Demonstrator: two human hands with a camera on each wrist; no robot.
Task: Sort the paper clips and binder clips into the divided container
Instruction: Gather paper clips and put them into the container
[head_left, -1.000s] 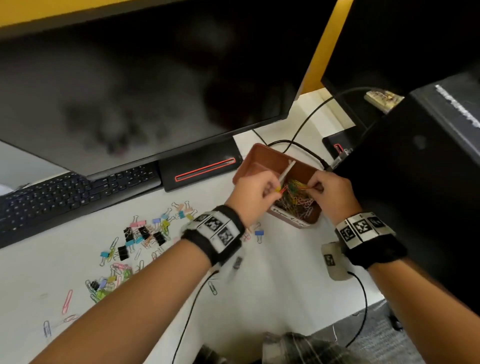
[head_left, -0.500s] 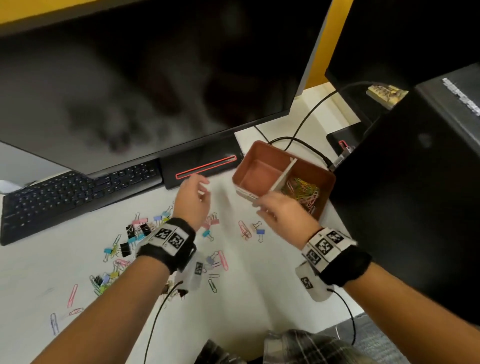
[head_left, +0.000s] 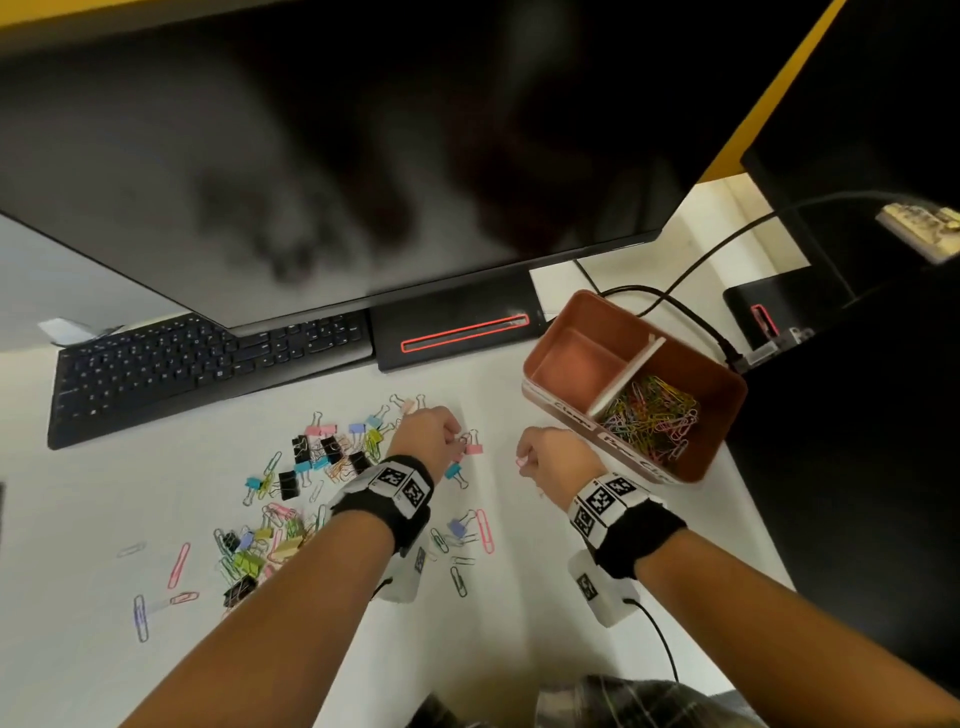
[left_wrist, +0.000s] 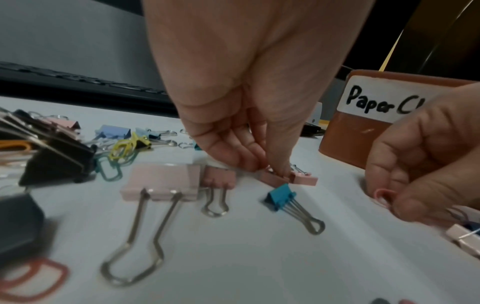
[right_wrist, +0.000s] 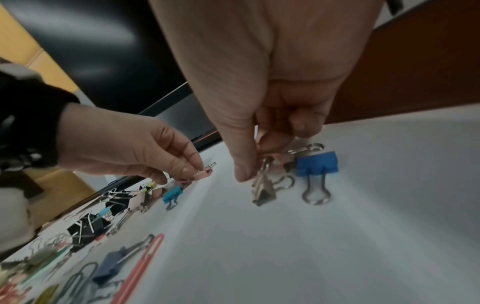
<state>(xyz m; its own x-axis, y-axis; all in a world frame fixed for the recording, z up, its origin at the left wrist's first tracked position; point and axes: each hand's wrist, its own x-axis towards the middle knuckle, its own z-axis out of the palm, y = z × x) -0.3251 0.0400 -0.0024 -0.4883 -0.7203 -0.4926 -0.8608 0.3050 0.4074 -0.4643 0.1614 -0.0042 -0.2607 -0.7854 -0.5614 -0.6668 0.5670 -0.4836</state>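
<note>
The brown divided container (head_left: 724, 415) stands at the right; its left compartment (head_left: 571, 364) is bare and its right one holds several coloured paper clips (head_left: 649, 415). Its label reads "Paper Cl" (left_wrist: 376, 100). My left hand (head_left: 452, 439) pinches a small pink binder clip (left_wrist: 303, 179) that lies on the white desk (head_left: 519, 623). My right hand (head_left: 522, 460), just in front of the container, pinches a pink paper clip (left_wrist: 381, 195). A pale binder clip (right_wrist: 262, 190) sits right under its fingertips; whether it is also held I cannot tell. A blue binder clip (right_wrist: 317, 166) lies beside it.
Mixed binder clips and paper clips (head_left: 311, 467) are scattered left of my hands and under my left forearm. A keyboard (head_left: 182, 364) and a monitor base (head_left: 452, 332) lie behind them. Cables (head_left: 675, 306) run behind the container. A black case (head_left: 857, 441) borders the desk on the right.
Both hands have left the container's right compartment and come back down to the desk. The left one went to the clips on the left, the right one stopped just before the container.
</note>
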